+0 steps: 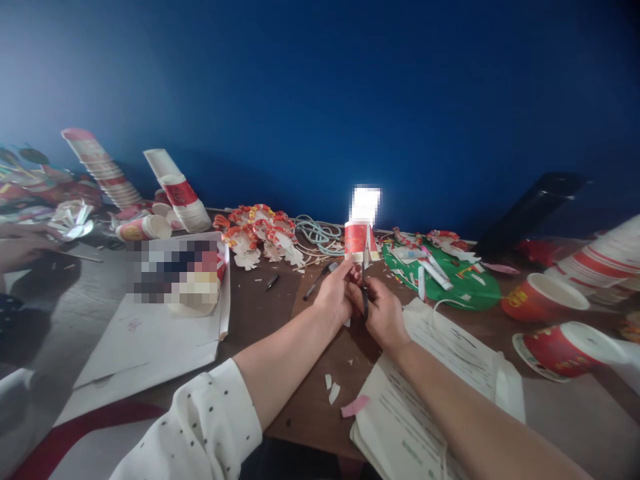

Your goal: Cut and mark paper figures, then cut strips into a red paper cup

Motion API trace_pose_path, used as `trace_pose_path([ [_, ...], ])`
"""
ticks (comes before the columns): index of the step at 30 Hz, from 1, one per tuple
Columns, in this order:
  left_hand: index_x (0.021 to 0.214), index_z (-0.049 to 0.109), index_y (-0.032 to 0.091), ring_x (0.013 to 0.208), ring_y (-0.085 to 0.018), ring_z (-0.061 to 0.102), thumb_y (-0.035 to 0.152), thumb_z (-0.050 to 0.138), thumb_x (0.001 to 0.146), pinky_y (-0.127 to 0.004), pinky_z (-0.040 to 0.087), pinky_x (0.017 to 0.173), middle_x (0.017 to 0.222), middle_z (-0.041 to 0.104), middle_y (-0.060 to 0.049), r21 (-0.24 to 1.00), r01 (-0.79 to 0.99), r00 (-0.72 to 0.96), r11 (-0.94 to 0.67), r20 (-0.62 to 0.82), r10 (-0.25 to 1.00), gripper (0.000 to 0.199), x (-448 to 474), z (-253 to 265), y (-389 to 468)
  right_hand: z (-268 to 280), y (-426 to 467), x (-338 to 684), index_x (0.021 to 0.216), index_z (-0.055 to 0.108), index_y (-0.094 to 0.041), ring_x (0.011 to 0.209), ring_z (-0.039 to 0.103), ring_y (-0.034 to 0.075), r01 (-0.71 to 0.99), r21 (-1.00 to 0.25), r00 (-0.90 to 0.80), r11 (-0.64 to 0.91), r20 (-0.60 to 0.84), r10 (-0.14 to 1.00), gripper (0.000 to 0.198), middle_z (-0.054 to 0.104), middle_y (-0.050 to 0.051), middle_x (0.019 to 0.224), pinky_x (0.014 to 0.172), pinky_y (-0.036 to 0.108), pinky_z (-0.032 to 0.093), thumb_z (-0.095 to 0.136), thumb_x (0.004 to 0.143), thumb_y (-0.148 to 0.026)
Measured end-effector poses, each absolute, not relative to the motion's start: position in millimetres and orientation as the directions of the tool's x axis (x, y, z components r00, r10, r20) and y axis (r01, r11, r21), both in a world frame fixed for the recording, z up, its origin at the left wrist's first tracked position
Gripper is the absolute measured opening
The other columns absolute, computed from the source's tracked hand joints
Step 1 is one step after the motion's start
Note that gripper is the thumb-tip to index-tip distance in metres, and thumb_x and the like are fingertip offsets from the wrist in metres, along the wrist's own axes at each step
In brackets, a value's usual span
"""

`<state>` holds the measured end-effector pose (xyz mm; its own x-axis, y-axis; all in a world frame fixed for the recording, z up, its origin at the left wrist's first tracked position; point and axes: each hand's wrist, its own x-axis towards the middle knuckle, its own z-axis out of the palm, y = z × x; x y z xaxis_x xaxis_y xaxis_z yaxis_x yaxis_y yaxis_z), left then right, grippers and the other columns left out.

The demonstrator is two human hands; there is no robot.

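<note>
My left hand (334, 293) is closed around the lower part of a red and white paper cup (355, 240), held up over the middle of the table. A pair of scissors (365, 293) with dark handles is gripped in my right hand (385, 312). The blades point upward against the cup's right side, where the paper looks cut. My hands are close together, almost touching, and the fingers partly hide the cup's lower end. White paper scraps (333, 392) and a pink strip (355, 406) lie on the brown table (310, 413) below them.
Cut red and white paper pieces (265, 233) lie beside a coiled cord (320, 233). A green round mat (470, 290) holds scraps and tubes. Right: printed bags (400, 413) and paper cups (545, 297). Left: a white box (150, 347), cup stacks (183, 200) and another person's hand (20, 247).
</note>
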<state>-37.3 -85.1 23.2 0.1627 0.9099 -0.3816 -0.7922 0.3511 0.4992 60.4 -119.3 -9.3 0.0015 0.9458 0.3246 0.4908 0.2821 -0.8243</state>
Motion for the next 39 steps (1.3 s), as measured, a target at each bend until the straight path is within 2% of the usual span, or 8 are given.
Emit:
trace_pose_path([
  [6,0.062,0.051,0.015,0.032,-0.009,0.045,0.037,0.065,0.078,-0.021,0.033,0.034,0.046,0.05,0.002,0.549,-0.718,0.244,0.427,-0.376,0.894,0.031,-37.9,20.3,-85.6,-2.9,-118.6,62.7,0.084,0.061,-0.02,0.055,0.053,0.015,0.425,-0.874,0.035,0.236,0.277,0.96,0.03,0.061,0.0,0.061,0.052,0.024,0.04,0.061,0.08,-0.05],
  [10,0.063,0.053,0.015,0.031,-0.011,0.046,0.034,0.062,0.079,-0.022,0.035,0.034,0.043,0.051,0.001,0.581,-0.694,0.259,0.425,-0.35,0.9,0.027,-35.4,18.0,-87.1,1.7,-116.8,64.8,0.089,0.063,-0.019,0.055,0.055,0.015,0.366,-0.903,0.058,0.225,0.264,0.963,0.034,0.063,0.001,0.063,0.051,0.024,0.042,0.064,0.078,-0.051],
  [14,0.063,0.055,0.014,0.03,-0.012,0.046,0.033,0.06,0.08,-0.022,0.035,0.033,0.041,0.051,0.001,0.592,-0.684,0.273,0.426,-0.335,0.902,0.026,-34.0,15.9,-86.4,0.2,-115.7,67.1,0.091,0.064,-0.019,0.054,0.053,0.015,0.39,-0.885,0.04,0.253,0.291,0.956,0.035,0.061,0.0,0.061,0.051,0.024,0.042,0.062,0.079,-0.052],
  [21,0.064,0.054,0.014,0.035,-0.011,0.049,0.03,0.063,0.078,-0.022,0.038,0.038,0.046,0.054,0.001,0.58,-0.709,0.231,0.401,-0.346,0.909,0.023,-35.1,15.0,-84.6,-0.7,-114.1,71.4,0.088,0.066,-0.019,0.055,0.053,0.014,0.452,-0.85,0.025,0.272,0.317,0.948,0.032,0.061,0.0,0.061,0.051,0.023,0.04,0.062,0.081,-0.05],
  [27,0.057,0.052,0.015,0.037,-0.011,0.049,0.03,0.061,0.078,-0.023,0.037,0.042,0.044,0.054,0.0,0.62,-0.689,0.206,0.376,-0.33,0.921,0.027,-31.5,12.8,-87.4,4.4,-113.1,70.5,0.092,0.068,-0.017,0.055,0.055,0.015,0.331,-0.917,0.109,0.223,0.272,0.956,0.038,0.065,0.003,0.066,0.05,0.024,0.043,0.067,0.075,-0.051],
  [30,0.053,0.049,0.016,0.039,-0.01,0.047,0.029,0.061,0.078,-0.023,0.038,0.045,0.043,0.051,0.0,0.613,-0.697,0.199,0.372,-0.333,0.922,0.031,-28.7,12.3,-88.8,6.9,-113.6,70.1,0.089,0.069,-0.017,0.054,0.054,0.014,0.333,-0.918,0.137,0.214,0.272,0.953,0.037,0.065,0.002,0.064,0.049,0.023,0.042,0.069,0.074,-0.051],
  [34,0.061,0.055,0.014,0.042,-0.009,0.049,0.027,0.067,0.074,-0.022,0.039,0.049,0.049,0.056,0.001,0.57,-0.728,0.183,0.381,-0.374,0.909,0.021,-27.2,11.3,-87.6,9.2,-113.6,70.7,0.088,0.07,-0.016,0.053,0.052,0.013,0.377,-0.896,0.124,0.236,0.302,0.945,0.037,0.062,0.001,0.061,0.05,0.023,0.041,0.067,0.076,-0.051],
  [39,0.066,0.058,0.013,0.049,-0.009,0.053,0.027,0.072,0.07,-0.023,0.041,0.055,0.057,0.06,0.0,0.573,-0.747,0.152,0.337,-0.345,0.926,0.02,-27.9,6.7,-83.8,12.6,-113.2,72.4,0.088,0.072,-0.015,0.051,0.05,0.012,0.387,-0.892,0.129,0.234,0.304,0.944,0.037,0.061,0.0,0.057,0.05,0.022,0.04,0.068,0.075,-0.049],
])
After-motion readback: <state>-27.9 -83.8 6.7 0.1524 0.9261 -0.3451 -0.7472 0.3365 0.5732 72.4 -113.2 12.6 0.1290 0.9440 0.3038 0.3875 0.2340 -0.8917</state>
